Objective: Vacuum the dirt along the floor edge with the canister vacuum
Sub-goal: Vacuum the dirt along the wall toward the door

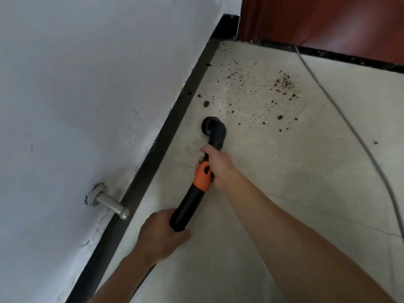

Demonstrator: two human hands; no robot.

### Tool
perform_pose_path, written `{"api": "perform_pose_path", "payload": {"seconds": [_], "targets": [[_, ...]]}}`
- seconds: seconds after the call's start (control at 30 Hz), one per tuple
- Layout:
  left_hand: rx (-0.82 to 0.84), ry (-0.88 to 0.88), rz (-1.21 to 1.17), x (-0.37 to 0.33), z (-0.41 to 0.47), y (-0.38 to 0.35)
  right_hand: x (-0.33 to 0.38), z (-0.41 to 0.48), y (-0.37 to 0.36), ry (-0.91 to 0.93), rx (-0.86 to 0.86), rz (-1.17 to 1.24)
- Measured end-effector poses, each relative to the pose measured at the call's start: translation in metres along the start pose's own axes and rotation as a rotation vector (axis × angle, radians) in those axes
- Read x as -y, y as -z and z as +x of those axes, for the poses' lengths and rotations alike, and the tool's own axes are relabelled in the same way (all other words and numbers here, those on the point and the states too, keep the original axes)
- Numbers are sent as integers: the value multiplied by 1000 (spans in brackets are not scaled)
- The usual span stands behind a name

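A black vacuum wand (185, 206) with an orange collar (202, 177) points away from me over the pale tile floor. Its round black brush nozzle (213, 127) rests on the floor near the black baseboard (175, 119). My right hand (218, 165) grips the wand just behind the nozzle elbow, over the collar. My left hand (159, 235) grips the wand's lower end. Brown dirt crumbs (258, 90) lie scattered beyond the nozzle, thickest in a patch (286, 84) to the right. The canister is out of view.
A white wall (87, 84) runs along the left with a metal door stop (107, 202) sticking out near my left hand. A red-brown door (328, 20) closes the far end. A grey cord (341, 114) trails across the floor on the right.
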State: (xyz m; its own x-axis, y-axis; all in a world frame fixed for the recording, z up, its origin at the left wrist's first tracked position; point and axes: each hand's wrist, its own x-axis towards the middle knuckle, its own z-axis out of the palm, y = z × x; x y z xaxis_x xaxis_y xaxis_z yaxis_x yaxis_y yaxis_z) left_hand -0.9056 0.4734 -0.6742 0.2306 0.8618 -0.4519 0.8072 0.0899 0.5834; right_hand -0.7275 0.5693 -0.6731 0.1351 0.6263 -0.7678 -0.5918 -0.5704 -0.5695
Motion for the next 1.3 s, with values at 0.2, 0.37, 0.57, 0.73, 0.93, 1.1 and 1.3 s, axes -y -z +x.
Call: {"api": "perform_pose_path", "payload": {"seconds": [0.2, 0.37, 0.57, 0.73, 0.93, 1.1, 1.3], "targets": [[139, 17, 48, -10, 3, -3, -4, -10, 30, 35, -157, 96], [-12, 103, -221, -12, 31, 23, 34, 32, -44, -3, 40, -134], [123, 63, 20, -14, 23, 24, 25, 11, -4, -66, -38, 5], [332, -127, 154, -41, 32, -10, 19, -21, 78, 36, -293, 200], [221, -30, 31, -46, 39, -2, 37, 3, 56, 21, -225, 114], [33, 126, 18, -49, 67, 24, 75, 37, -10, -12, -44, -23], [22, 176, 95, -73, 85, 27, 97, 64, -12, -81, 37, -67]]}}
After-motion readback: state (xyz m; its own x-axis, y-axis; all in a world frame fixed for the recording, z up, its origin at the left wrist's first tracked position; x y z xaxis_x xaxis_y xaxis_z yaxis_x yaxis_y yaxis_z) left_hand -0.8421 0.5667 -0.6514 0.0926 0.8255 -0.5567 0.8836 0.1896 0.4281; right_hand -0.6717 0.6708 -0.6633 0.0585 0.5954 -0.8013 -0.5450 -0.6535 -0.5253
